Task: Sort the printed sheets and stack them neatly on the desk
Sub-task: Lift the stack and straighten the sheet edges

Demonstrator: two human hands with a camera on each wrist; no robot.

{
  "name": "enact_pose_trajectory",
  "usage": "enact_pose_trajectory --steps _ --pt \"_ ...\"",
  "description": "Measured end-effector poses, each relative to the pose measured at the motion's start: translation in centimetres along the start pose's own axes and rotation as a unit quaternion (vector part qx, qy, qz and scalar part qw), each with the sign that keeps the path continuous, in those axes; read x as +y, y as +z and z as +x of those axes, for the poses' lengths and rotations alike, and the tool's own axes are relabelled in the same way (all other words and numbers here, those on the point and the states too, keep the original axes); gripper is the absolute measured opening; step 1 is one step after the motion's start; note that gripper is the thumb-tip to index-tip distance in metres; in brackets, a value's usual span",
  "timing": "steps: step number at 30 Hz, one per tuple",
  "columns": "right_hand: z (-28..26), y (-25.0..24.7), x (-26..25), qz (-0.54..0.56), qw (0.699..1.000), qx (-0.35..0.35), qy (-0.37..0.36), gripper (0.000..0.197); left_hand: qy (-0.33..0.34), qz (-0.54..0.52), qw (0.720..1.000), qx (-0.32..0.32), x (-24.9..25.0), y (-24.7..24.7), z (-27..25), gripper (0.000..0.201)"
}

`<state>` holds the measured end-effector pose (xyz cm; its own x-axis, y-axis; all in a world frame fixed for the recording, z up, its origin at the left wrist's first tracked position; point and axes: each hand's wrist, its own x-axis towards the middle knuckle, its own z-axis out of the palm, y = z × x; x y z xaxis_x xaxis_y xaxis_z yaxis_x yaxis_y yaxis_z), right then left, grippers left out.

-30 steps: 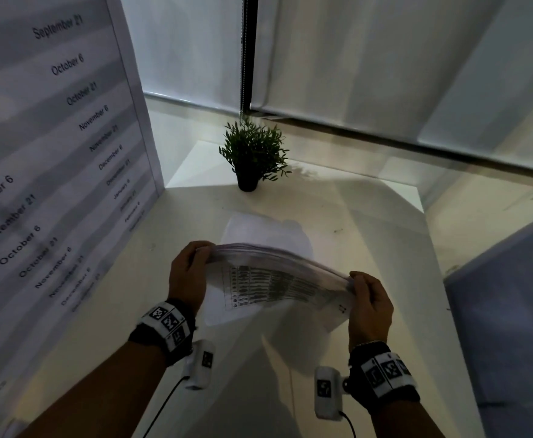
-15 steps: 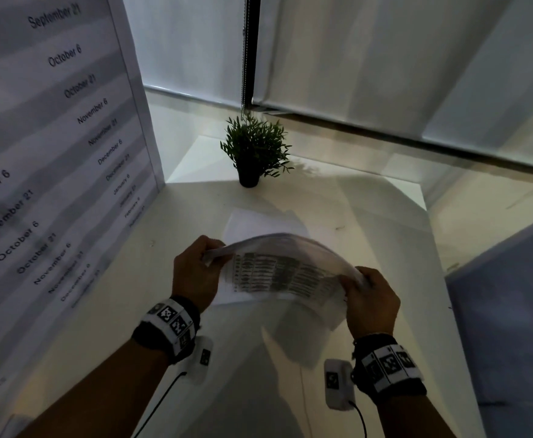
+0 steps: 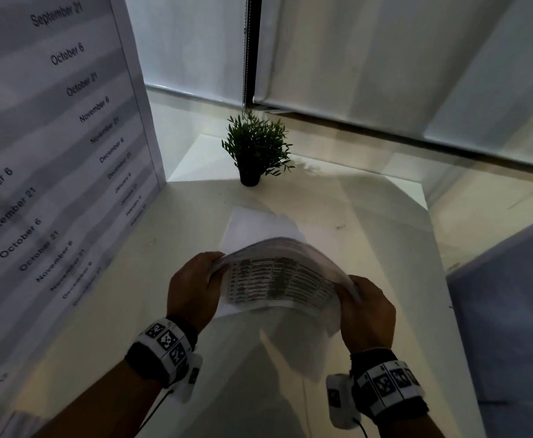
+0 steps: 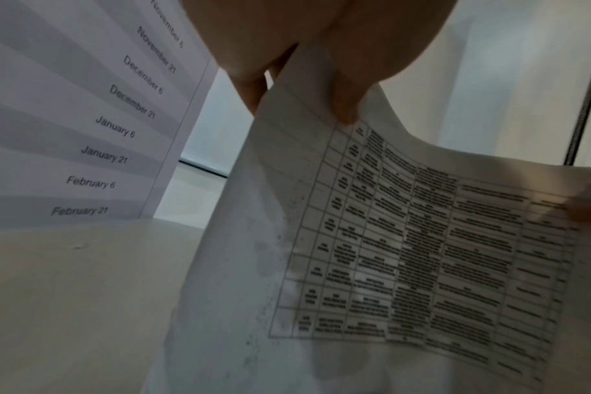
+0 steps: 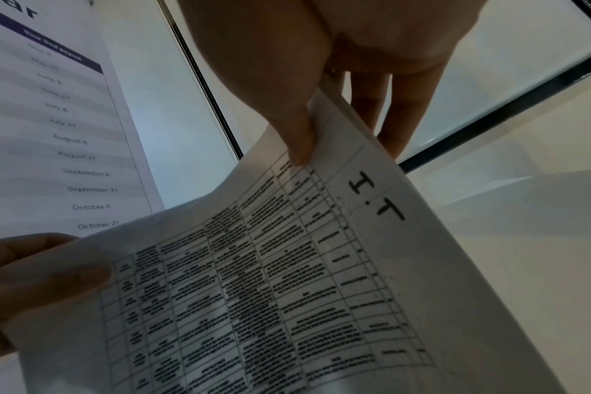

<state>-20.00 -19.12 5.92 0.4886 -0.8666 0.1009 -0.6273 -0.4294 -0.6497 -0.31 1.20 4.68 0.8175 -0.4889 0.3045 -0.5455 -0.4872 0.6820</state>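
I hold a sheaf of printed sheets [image 3: 277,276] in the air over the white desk [image 3: 132,295], bowed upward, a dense black table showing on its underside. My left hand [image 3: 195,287] pinches the left edge, thumb under the paper [image 4: 405,240]. At the opposite edge my right hand [image 3: 366,311] pinches the sheets [image 5: 270,293] near a printed "I.T" mark, thumb below and fingers behind. Another white sheet [image 3: 252,226] lies flat on the desk just beyond the sheaf.
A small potted plant [image 3: 254,150] stands at the desk's far end. A tall printed calendar board [image 3: 47,137] lines the left side. Window blinds [image 3: 385,58] hang behind. The desk's right edge drops to a grey-blue floor area [image 3: 505,311].
The sheaf has bowed up more and tipped, showing more of the printed table. Both hands have stayed on its edges, shifting slightly to the right.
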Motion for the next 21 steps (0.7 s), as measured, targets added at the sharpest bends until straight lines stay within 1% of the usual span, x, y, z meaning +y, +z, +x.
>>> enact_pose_trajectory --steps 2,4,5,6,8,12,15,17,19,21 --pt "-0.1 -0.2 0.1 0.003 1.0 -0.003 0.008 0.024 0.005 0.009 1.0 0.008 0.0 -0.2 -0.6 0.024" --pt "-0.2 0.1 0.2 -0.01 1.0 -0.022 0.009 0.035 0.015 0.005 1.0 -0.003 -0.5 -0.4 -1.1 0.038" --pt "-0.2 0.3 0.3 -0.027 0.999 -0.025 -0.004 0.042 0.03 0.011 0.999 -0.007 -0.7 -0.4 -1.2 0.043" --pt "-0.2 0.5 0.3 -0.056 0.998 -0.021 -0.027 0.049 0.046 0.019 0.999 -0.008 -0.9 -0.4 -1.1 0.043" --pt "-0.3 0.6 -0.2 -0.123 0.99 -0.005 -0.067 0.059 0.063 0.031 0.997 -0.013 -1.1 -0.5 -0.8 0.04" --pt "-0.4 0.7 -1.0 -0.215 0.97 -0.008 -0.115 0.074 0.093 0.049 0.994 -0.029 -1.0 -0.8 -0.5 0.04" --pt "-0.3 0.8 -0.8 -0.234 0.963 -0.002 -0.137 0.072 0.11 0.06 0.991 -0.044 -1.6 -0.9 -0.2 0.039" --pt "-0.2 0.8 -0.7 -0.237 0.962 0.002 -0.138 0.067 0.122 0.079 0.988 -0.056 -2.1 -1.0 -0.2 0.04" --pt "0.3 0.7 -0.4 -0.224 0.966 0.016 -0.13 0.058 0.126 0.11 0.984 -0.065 -2.1 -1.2 0.1 0.043" --pt "0.9 0.6 -0.2 -0.209 0.969 0.013 -0.131 0.046 0.123 0.164 0.975 -0.082 -1.3 -1.7 0.5 0.052"
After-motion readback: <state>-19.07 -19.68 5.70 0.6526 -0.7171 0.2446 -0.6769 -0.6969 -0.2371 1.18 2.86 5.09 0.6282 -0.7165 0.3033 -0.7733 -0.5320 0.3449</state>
